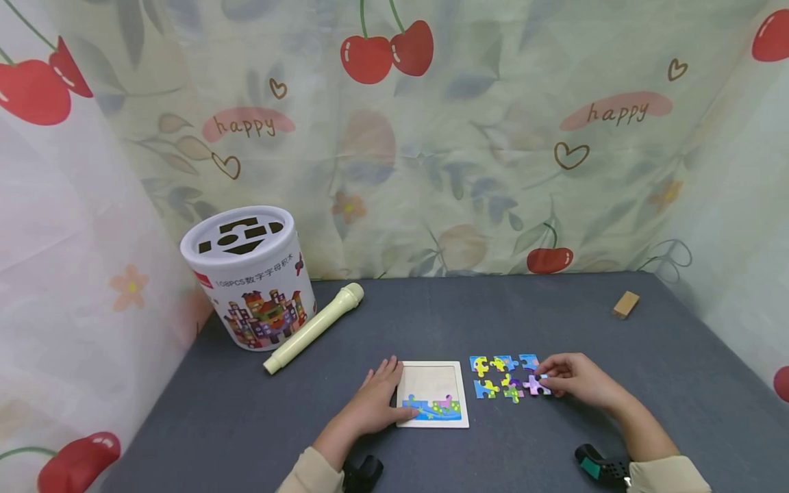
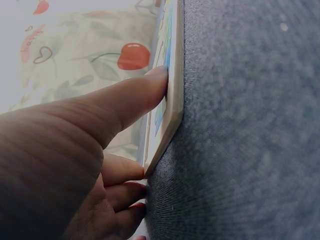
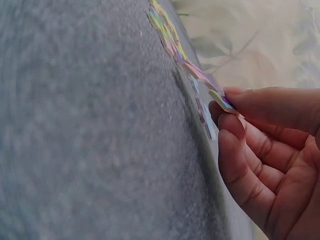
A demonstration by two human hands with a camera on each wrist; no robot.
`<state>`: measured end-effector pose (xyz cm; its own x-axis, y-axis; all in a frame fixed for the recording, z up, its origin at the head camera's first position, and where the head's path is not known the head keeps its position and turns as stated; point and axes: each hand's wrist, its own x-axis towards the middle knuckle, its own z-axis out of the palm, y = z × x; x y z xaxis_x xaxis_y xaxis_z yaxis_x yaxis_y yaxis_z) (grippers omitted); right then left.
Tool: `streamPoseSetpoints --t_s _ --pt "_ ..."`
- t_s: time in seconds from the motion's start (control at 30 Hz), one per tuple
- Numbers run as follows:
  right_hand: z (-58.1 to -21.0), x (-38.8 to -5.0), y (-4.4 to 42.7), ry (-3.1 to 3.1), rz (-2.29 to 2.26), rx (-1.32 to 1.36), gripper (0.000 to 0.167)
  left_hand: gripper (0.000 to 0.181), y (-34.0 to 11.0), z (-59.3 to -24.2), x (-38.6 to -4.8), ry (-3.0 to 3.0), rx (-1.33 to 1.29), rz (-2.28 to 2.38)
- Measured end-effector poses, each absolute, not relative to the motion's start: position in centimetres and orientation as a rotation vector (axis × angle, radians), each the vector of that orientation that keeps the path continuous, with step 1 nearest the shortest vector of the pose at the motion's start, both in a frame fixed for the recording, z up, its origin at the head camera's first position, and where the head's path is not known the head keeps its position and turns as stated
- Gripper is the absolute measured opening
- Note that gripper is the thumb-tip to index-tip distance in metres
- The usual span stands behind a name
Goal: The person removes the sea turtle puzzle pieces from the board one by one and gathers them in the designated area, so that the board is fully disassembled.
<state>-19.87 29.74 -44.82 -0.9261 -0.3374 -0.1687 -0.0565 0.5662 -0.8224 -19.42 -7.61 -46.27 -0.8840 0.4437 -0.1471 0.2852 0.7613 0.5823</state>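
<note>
"Where's the purple piece (image 1: 535, 387)?"
"Right of the tray (image 1: 431, 424), pinched in the right hand (image 1: 576, 380) — lift it level; left hand (image 1: 376, 405), fingers extended, should lightly steady the tray"

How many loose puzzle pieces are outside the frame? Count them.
6: back left piece, back middle piece, back right piece; front left piece, front middle piece, front right piece, pinched by the right hand. Others may hide beneath.

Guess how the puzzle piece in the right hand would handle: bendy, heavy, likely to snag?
The puzzle piece seems stiff, showing no obvious bend where the right hand pinches it. It's probably light, being small and thin. Its knobs might catch neighbouring pieces if slid.
</note>
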Motion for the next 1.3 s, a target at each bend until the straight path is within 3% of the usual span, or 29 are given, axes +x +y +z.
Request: streamPoseSetpoints --t_s 0.67,1.3 --pt "-45.18 -19.56 30.37 2.605 -1.161 -0.324 0.038 0.087 -7.67 -46.26 -19.53 2.666 0.568 0.829" --pt "-45.36 -19.56 30.37 2.615 -1.160 -0.439 0.032 0.088 -7.67 -45.80 -19.20 2.659 0.563 0.831"
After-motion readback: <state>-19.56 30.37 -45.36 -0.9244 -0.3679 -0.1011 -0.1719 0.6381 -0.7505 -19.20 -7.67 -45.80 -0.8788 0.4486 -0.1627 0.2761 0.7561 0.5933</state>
